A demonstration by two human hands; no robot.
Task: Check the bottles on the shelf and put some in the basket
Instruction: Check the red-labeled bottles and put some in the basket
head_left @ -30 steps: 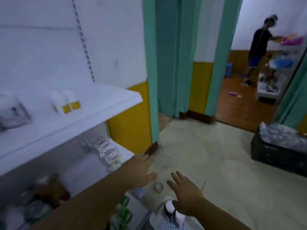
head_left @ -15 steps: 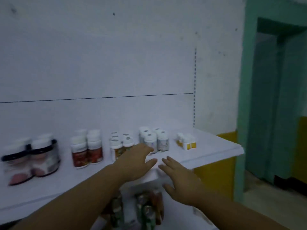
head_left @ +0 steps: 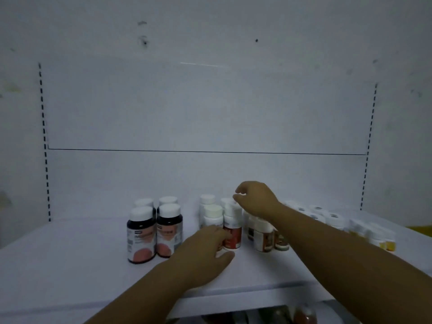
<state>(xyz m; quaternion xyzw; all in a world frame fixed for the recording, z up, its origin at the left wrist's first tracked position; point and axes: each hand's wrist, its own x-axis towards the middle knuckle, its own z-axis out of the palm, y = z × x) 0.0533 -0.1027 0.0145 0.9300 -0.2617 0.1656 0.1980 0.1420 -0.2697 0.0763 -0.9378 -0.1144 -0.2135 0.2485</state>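
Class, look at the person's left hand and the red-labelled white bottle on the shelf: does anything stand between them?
Nothing visible does. The left hand has its fingers against the red-labelled bottle at the front of the shelf.

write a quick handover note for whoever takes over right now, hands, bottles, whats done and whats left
Left hand: on the shelf, fingers against the front red-label bottle; no firm grip seen.
Right hand: curled over the white caps at the back of that group, pinch unclear.
Dark bottles stand to the left, smaller ones to the right.
Basket not in view. No bottle lifted yet; checking and picking remain.
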